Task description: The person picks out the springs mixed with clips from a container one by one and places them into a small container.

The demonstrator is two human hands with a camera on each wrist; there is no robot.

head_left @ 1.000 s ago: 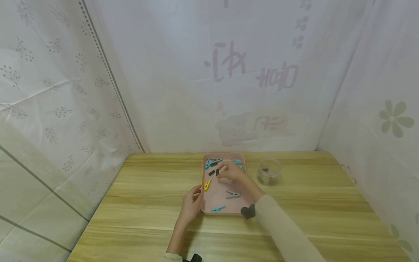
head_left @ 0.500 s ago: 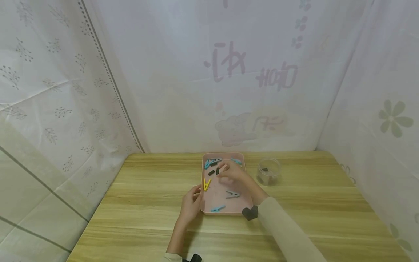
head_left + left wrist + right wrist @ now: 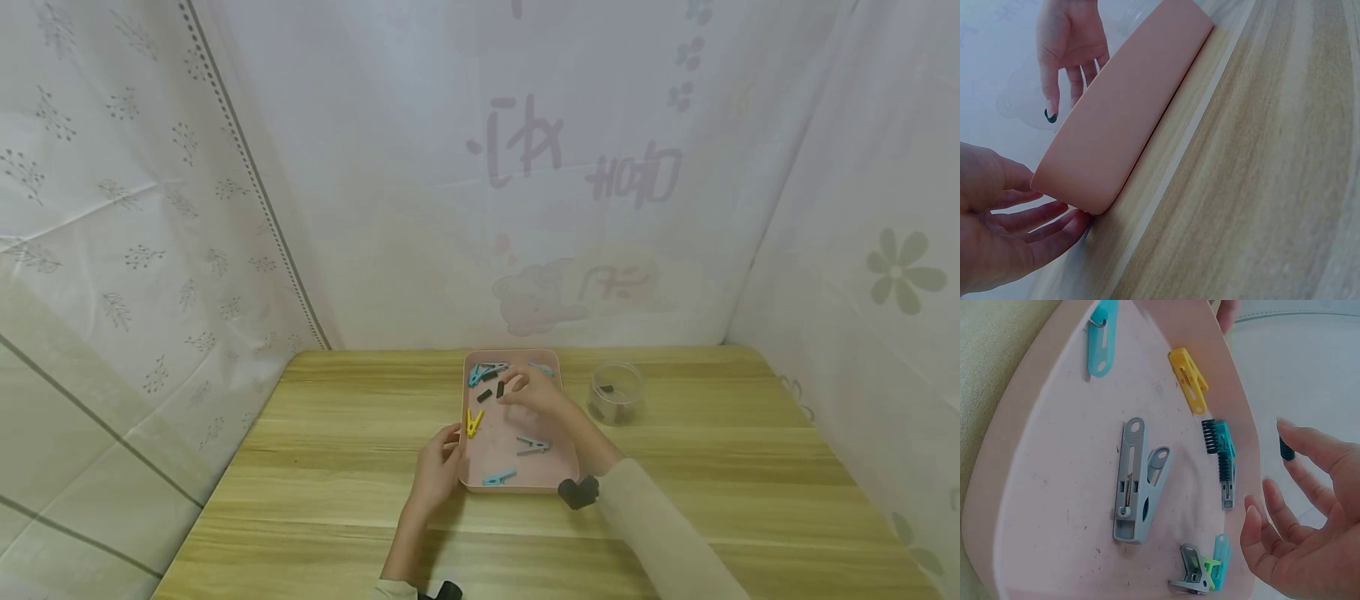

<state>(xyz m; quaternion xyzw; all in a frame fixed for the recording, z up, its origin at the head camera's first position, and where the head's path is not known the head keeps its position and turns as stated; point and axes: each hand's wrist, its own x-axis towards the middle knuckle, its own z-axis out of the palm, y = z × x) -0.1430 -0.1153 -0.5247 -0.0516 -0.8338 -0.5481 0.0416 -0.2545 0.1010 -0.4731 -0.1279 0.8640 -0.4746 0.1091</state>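
Note:
Between the thumb and index finger of my right hand [image 3: 532,393] is a small dark coil spring [image 3: 1287,449], pinched above the far part of a pink tray [image 3: 495,454]. The other right fingers are spread and loosely bent. My left hand [image 3: 437,468] holds the tray's left side, thumb at the rim and fingertips low on the wall in the left wrist view. Inside the tray lie a yellow clothespin [image 3: 1189,381], a grey clothespin [image 3: 1132,481], a blue clothespin [image 3: 1102,344] and two more dark springs [image 3: 1210,436], which overlap a teal-and-grey clothespin [image 3: 1227,487].
Right of the tray stands a clear round tub [image 3: 617,393] with some dark pieces inside. More clothespins [image 3: 1192,572], grey, green and blue, cluster at one tray corner. The wooden table [image 3: 337,467] meets a printed curtain [image 3: 420,275] at its back edge.
The right hand has shifted very slightly to the right and away with the spring still pinched, and its forearm has swung a little right. The left hand and the tray stay put.

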